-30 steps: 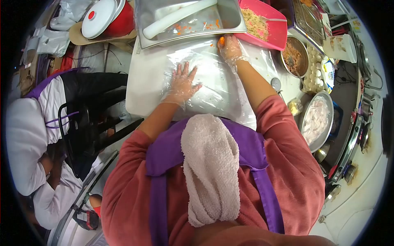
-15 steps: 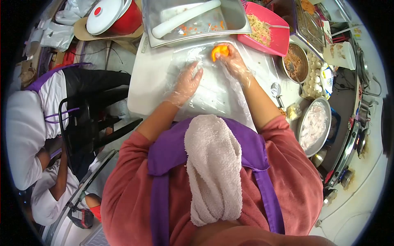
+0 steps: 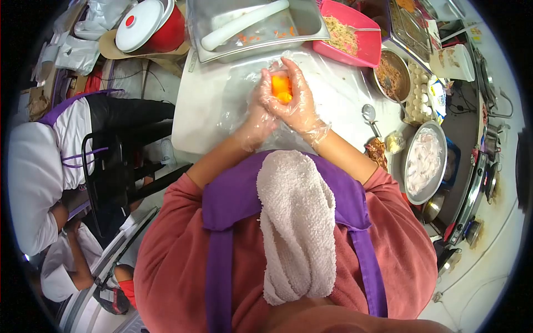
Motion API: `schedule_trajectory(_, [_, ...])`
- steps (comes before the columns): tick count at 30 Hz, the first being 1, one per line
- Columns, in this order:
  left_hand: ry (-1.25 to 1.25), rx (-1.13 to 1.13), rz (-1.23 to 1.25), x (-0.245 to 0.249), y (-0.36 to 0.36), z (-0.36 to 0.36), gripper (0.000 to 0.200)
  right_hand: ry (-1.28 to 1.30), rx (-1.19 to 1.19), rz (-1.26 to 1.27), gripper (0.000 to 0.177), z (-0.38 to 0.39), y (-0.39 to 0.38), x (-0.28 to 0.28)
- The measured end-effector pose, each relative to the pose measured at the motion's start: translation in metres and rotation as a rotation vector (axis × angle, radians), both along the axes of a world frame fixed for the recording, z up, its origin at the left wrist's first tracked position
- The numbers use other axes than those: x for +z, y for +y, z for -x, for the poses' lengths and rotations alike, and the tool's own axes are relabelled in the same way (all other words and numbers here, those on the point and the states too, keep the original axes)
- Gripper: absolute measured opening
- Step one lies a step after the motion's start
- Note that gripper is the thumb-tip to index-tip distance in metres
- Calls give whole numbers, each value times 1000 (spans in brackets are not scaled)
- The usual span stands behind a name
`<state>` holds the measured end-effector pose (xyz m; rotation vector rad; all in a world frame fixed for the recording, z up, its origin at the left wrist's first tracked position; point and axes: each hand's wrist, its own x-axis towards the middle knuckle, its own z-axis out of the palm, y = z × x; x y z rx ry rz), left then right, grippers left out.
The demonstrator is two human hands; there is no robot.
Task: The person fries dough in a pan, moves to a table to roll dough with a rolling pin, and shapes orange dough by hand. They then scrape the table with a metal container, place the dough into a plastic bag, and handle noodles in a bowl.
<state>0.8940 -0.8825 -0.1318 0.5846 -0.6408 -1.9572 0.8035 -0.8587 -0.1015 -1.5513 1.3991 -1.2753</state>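
A soft orange lump, dough-like in look [image 3: 281, 87], sits cupped between my two hands over the white table. My left hand [image 3: 259, 108], in a clear plastic glove, is curled against its left side. My right hand [image 3: 300, 100], gloved the same way, wraps its right side, with the fingers pointing away from me. The hands touch at the base of the lump. Under them a clear plastic sheet [image 3: 230, 97] lies on the table [image 3: 194, 119]. Beyond stands a steel pan [image 3: 319, 29] holding a white rod like a rolling pin [image 3: 244, 25] and orange scraps.
To the right are a pink basin [image 3: 371, 47] of crumbly food with a spoon, a pot of filling [image 3: 391, 75], a tray of eggs [image 3: 419, 91], a loose spoon [image 3: 368, 112] and a metal bowl of pale pieces [image 3: 425, 161]. At left, another person [image 3: 33, 172] is near a black chair [image 3: 114, 161].
My right hand has brought the orange lump toward me and to the left. My left hand has moved up to the right, and both hands now close around it.
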Motion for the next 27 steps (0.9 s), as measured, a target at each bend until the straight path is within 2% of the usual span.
schedule_trajectory(1, [245, 27, -305, 4, -1, 3, 43, 9, -38, 40, 73, -4, 1, 7])
schedule_trajectory(2, [243, 27, -301, 7, 0, 4, 43, 7, -38, 43, 73, -10, 2, 14])
schedule_trajectory(3, [225, 32, -242, 11, 3, 4, 46, -29, -135, 135, 49, -17, 3, 19])
schedule_trajectory(4, [207, 37, -185, 14, 6, 2, 49, -66, -232, 225, 33, -21, 3, 21])
schedule_trajectory(5, [203, 38, -183, 13, 9, 0, 49, -70, -231, 226, 33, -20, 4, 21])
schedule_trajectory(7, [-40, -17, 30, 12, 14, -4, 51, -21, -163, 91, 48, -16, 5, 17])
schedule_trajectory(8, [-41, -17, 32, 12, 14, -2, 51, -23, -163, 93, 48, -16, 4, 16])
schedule_trajectory(10, [90, 41, -98, 14, 17, 4, 50, 29, -181, 69, 20, -16, 3, 13])
schedule_trajectory(12, [134, 46, -171, 16, 21, 5, 50, 76, -191, 144, 15, -14, 2, 13])
schedule_trajectory(13, [135, 31, -197, 17, 22, 4, 49, 125, -199, 225, 15, -13, 1, 13])
schedule_trajectory(17, [140, -17, -270, 17, 26, 4, 48, 150, -134, 251, 17, -2, -2, -1])
schedule_trajectory(20, [96, 15, -310, 8, 28, 6, 47, 129, -148, 138, 23, 2, -1, -1])
schedule_trajectory(23, [189, 11, -288, 9, 29, 6, 42, 228, -161, 24, 27, 7, -1, 1])
schedule_trajectory(25, [292, -72, -201, 14, 29, 1, 40, 141, -19, -261, 39, 11, -5, 3])
schedule_trajectory(26, [292, -71, -201, 15, 26, -2, 40, 141, -18, -261, 39, 15, -4, 8])
schedule_trajectory(27, [242, -120, -253, 17, 20, -5, 40, -268, 116, -342, 46, 22, -4, 16])
